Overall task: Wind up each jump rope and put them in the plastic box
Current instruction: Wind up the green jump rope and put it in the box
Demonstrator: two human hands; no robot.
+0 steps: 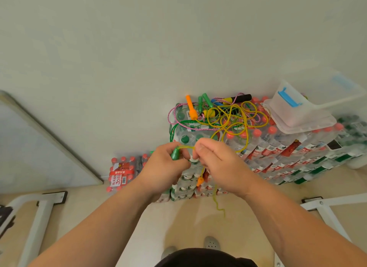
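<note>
A: What are the hands doing?
B: The left hand (164, 167) is curled round a green handle (175, 153). The right hand (220, 163) pinches the yellow cord (186, 146) just beside that handle, thumb against forefinger.
A: Where does the cord go?
B: From the handle through the right fingers, then up into the tangle (228, 115) of ropes lying on the bottle packs (278, 147). Below the right hand a small orange piece (200, 181) hangs on a strand, and a frayed end (218, 205) dangles under it.
A: What is in the tangle?
B: An orange handle (191, 107), 2 green ones (207, 100), a black-and-yellow one (238, 98), and pink and green cords looped over each other.
A: And the box?
B: The box (309, 111) sits on the packs just right of the tangle, by the wall, its blue latch (289, 99) towards the ropes. I cannot tell whether any rope lies in it.
</note>
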